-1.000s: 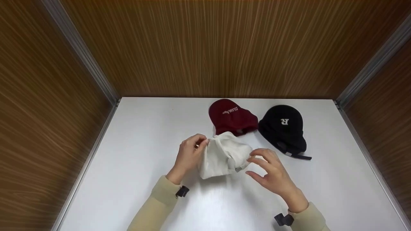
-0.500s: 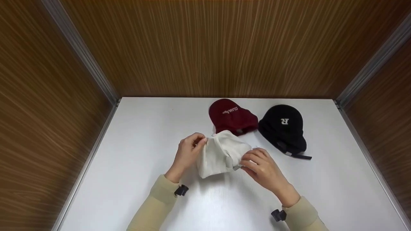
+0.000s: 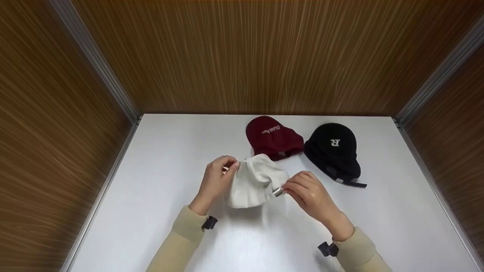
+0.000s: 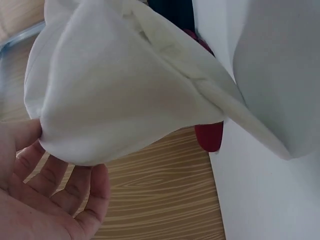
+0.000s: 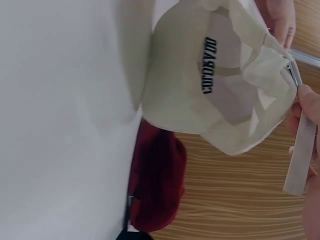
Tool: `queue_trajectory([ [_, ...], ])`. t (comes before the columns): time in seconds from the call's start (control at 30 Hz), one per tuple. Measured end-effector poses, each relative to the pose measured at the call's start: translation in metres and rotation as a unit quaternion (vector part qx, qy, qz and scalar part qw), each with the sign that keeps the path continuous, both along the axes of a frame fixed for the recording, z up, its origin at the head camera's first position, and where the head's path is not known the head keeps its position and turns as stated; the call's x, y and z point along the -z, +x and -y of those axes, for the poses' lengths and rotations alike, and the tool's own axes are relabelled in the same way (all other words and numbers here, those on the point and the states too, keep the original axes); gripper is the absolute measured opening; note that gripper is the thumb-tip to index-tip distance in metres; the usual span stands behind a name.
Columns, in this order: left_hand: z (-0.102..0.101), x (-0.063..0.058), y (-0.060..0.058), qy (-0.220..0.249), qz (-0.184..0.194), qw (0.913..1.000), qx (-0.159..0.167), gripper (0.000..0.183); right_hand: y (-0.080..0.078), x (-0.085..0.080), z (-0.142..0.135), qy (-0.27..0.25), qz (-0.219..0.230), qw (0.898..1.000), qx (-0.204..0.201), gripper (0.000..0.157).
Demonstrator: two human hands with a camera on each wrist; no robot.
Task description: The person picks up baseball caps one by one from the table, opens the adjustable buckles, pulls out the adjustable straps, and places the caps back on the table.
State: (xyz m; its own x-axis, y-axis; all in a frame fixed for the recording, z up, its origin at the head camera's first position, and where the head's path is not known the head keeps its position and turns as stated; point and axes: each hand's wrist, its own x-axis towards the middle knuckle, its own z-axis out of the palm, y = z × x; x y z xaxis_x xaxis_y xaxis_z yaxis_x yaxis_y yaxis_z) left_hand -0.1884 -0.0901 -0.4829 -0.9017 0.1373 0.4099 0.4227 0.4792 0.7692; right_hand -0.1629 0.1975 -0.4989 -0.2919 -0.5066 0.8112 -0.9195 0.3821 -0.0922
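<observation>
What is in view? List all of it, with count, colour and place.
White fabric cap with black lettering: one, white, mid-view, held
Light fabric strap: one, off-white, on that cap
Silver metal buckle: one, silver, on the strap
Dark red fabric cap with pale lettering: one, dark red, just beyond the white cap
Black fabric cap with white R: one, black, right of the red cap
Flat tabletop: one, white, under the caps
Wood-grain panels: three, brown, back and both sides
Long sleeves: two, beige, on the arms
Small wrist devices: two, black, one per wrist
Left grip: one, bare, pinching the white cap's edge
Right grip: one, bare, pinching the strap
</observation>
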Motion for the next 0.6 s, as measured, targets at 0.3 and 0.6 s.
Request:
queue_trajectory([
  [0.3,-0.005,-0.001,0.022,-0.071,-0.197,0.9759,-0.061,0.019,0.001,-0.019,0.016,-0.035,0.074,0.997,-0.009,0.013],
  [0.6,-0.013,0.005,0.042,-0.141,-0.288,0.9465,0.039,0.03,0.001,-0.031,0.025,-0.074,0.165,0.984,0.001,0.02],
])
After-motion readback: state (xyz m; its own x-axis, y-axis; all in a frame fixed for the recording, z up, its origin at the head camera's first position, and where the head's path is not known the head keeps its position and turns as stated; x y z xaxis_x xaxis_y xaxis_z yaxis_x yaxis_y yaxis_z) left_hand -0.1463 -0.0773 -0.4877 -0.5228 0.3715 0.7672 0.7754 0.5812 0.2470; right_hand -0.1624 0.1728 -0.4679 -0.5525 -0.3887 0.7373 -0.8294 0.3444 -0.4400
